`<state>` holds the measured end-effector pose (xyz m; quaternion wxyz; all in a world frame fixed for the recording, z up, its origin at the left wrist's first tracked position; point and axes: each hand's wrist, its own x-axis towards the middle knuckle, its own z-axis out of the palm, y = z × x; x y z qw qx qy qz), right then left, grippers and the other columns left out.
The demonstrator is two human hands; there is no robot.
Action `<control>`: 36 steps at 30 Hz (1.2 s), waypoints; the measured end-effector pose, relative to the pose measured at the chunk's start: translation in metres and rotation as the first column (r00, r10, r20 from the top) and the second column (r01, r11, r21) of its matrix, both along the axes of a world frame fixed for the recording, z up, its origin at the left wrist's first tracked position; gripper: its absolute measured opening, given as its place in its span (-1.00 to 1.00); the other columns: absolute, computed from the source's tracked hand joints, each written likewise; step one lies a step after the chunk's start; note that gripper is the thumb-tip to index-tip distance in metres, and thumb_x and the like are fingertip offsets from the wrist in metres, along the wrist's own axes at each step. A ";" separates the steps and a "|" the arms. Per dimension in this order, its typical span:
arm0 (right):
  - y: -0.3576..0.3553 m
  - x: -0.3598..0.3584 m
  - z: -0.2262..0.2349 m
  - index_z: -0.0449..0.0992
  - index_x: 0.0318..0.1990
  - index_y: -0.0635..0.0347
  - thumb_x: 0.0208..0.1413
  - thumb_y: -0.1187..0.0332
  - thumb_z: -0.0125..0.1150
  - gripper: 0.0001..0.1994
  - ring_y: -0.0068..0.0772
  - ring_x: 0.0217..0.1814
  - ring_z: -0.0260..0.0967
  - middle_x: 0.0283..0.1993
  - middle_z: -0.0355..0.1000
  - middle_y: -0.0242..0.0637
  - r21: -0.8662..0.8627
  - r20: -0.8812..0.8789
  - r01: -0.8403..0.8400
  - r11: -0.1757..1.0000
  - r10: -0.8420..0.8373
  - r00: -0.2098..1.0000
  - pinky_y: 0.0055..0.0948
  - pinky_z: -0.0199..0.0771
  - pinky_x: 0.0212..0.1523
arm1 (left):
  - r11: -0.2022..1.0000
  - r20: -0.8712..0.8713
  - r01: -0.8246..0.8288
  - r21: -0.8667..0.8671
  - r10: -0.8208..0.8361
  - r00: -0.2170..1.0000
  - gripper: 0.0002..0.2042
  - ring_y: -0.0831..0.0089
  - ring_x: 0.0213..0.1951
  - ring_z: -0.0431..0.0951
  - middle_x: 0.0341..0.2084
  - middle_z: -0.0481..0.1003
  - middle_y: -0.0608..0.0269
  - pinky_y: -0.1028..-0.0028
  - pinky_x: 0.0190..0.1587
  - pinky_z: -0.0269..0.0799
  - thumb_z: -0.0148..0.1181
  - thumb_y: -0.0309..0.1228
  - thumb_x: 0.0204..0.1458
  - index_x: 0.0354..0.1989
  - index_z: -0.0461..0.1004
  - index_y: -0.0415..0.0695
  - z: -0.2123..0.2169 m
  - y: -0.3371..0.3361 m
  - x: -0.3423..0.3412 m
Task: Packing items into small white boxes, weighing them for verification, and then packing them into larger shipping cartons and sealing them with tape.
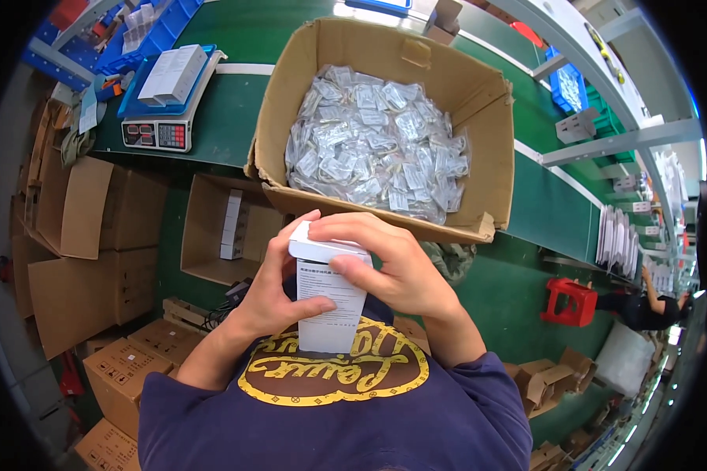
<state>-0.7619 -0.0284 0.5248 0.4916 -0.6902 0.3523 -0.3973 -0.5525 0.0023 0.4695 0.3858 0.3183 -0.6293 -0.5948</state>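
Close to my chest, both hands hold a small white carton [327,323] upright, with fine dark print on its front. My left hand [261,304] grips its left side, the thumb lying across the front panel. Over the top end curls my right hand [407,271], its thumb pressing just below the lid edge and its fingers on the lid. A dark slit shows under the lid, which looks nearly closed; the inside is hidden. Just beyond my hands stands a large open cardboard box [479,169], partly filled with clear plastic packets [377,133] that hold small parts and paper slips.
A digital scale [155,135] carries a blue tray with white cartons [173,74] at the left of the green bench [236,102]. Below it sits an open cardboard box [200,228] with white cartons inside. Stacked brown boxes [122,369], a red stool [569,302] and a co-worker [652,310] flank me.
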 end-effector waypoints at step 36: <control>-0.161 0.175 -0.004 0.22 0.18 0.22 0.16 0.44 0.17 -0.55 -0.10 0.45 0.01 0.35 0.13 -0.01 -0.170 -0.140 0.113 0.979 -0.138 0.981 -0.15 0.00 0.38 | 0.933 -0.050 -0.328 0.146 0.338 0.940 -0.16 0.20 0.27 0.24 0.26 0.16 -0.02 0.25 0.30 0.15 0.40 -0.40 -0.05 0.36 -0.04 -0.22 -0.008 -0.116 0.158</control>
